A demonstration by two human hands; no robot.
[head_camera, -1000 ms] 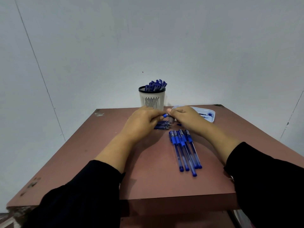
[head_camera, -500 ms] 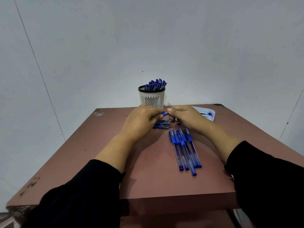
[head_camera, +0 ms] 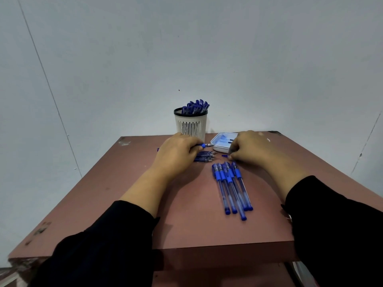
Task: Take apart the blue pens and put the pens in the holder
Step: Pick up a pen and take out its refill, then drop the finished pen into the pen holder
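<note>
Holder (head_camera: pixel 190 125) part-filled; five pens (head_camera: pixel 231 187) wait before it. Left hand (head_camera: pixel 176 154) grips a pen (head_camera: pixel 204 145), right hand (head_camera: pixel 247 148) pinches a small part.

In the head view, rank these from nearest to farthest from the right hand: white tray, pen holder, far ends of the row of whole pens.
From the right hand:
1. White tray, touching its far left side.
2. Pen holder, farther left, by the wall.
3. Far ends of the row of whole pens, toward the table's near edge.
</note>
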